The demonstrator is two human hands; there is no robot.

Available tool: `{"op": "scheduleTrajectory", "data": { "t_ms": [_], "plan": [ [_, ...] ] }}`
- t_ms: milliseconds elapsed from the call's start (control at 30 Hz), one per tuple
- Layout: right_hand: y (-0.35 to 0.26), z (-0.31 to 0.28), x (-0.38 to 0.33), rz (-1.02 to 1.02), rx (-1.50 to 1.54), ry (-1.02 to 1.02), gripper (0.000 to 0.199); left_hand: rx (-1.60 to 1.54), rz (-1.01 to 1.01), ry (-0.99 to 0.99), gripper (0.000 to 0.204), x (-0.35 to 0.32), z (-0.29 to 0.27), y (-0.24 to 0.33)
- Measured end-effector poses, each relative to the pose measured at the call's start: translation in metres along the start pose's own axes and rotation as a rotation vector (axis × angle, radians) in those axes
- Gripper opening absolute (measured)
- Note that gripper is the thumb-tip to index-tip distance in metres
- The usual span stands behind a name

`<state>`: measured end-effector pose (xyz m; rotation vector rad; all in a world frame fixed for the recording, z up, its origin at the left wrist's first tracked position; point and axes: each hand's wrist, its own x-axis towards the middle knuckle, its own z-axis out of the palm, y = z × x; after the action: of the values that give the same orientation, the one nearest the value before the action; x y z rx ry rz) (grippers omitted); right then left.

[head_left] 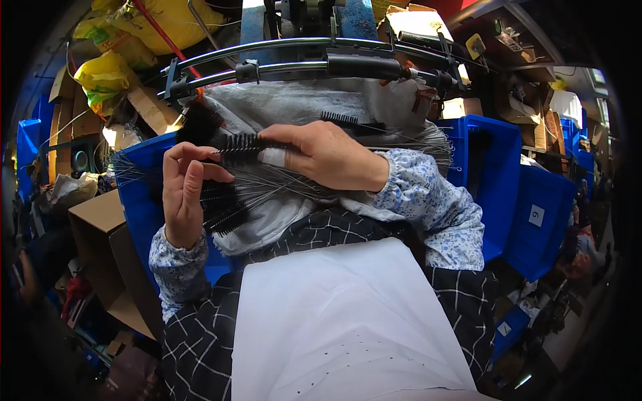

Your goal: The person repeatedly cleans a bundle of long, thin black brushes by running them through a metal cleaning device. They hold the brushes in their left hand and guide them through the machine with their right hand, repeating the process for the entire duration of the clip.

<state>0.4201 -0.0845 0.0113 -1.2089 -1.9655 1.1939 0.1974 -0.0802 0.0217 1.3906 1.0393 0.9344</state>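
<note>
Head view: at the center left of the frame, the right hand (334, 157) I follow from afar grips a black-bristled brush (239, 146) between its forefinger and a thumb wrapped in white tape (273, 157). The left hand (184, 197) is loosely curled at the brush's left end, thumb lifted away; whether it pinches a wire there, I cannot tell.

I judge the brush light, its bristles springy and its core stiff but bendable, hardly fragile or slippery. I would take hold around the bristled body, since a bare wire stem would likely flex and roll in the fingers.

Below the hands, more black bristle heads (221, 207) and thin wires (287, 187) lie over gray cloth (284, 100), with looped wire ends (441, 148) fanned at center right.

A blue bin (137, 220) stands at left, wires poking up at its upper corner. At right, a second blue bin (501, 200) has a dark interior, its contents unclear to me, beside a labeled blue container (555, 194). An open cardboard box (100, 210) sits at far left, and yellow bags (103, 77) bulge at upper left.
</note>
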Motion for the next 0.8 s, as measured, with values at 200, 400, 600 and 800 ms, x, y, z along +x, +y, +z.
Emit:
{"op": "scheduleTrajectory", "data": {
  "t_ms": [200,400,600,800],
  "plan": [
    [0.138,-0.106,0.033,0.18,-1.053,0.744,0.023,0.831,-0.015,0.117,0.023,0.006,-0.071,-0.103],
    [0.16,-0.115,0.048,0.294,-1.128,0.725,0.024,0.717,-0.23,0.134,0.018,-0.002,-0.077,-0.102],
    [0.166,-0.118,0.05,0.218,-1.095,0.741,0.021,0.783,-0.291,0.064,0.018,-0.005,-0.092,-0.114],
    [0.158,-0.116,0.05,0.127,-1.234,0.756,0.021,0.66,-0.356,0.048,0.02,-0.005,-0.096,-0.114]
  ]
}}
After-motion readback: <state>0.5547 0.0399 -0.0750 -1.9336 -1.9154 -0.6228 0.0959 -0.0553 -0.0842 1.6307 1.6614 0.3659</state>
